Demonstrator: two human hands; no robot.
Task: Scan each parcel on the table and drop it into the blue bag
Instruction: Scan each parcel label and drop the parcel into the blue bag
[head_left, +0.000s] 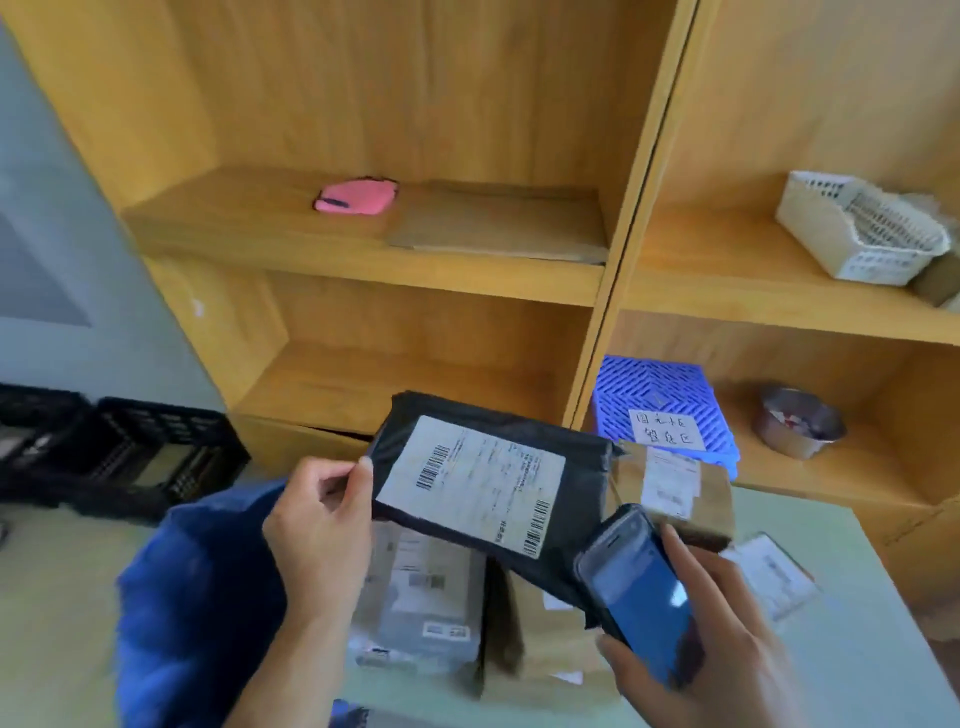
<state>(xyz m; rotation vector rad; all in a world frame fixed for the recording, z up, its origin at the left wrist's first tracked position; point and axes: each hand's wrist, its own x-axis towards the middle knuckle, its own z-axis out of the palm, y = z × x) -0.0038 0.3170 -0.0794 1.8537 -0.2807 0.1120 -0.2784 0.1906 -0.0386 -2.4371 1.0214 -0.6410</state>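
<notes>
From my head camera, my left hand (322, 525) pinches the left edge of a black parcel (519, 434) between thumb and curled fingers and holds it up off the desk (57, 623), white label facing me. The parcel's long side runs from upper left down to lower right, and its low corner sits just above the scanner (636, 587). My right hand (727, 644) is wrapped around the scanner's lower end, screen toward me, its top tipped up under that corner. The label's barcodes lie up and to the left of the scanner, so I judge the scan is the step in hand, and it needs the scanner's nose aimed that way. The blue bag (192, 587) gapes below and left of the parcel, right under my left hand, the nearer one for the drop. A grey parcel (415, 597), a brown parcel (545, 644) and a cardboard box (675, 493) wait on the desk underneath.
</notes>
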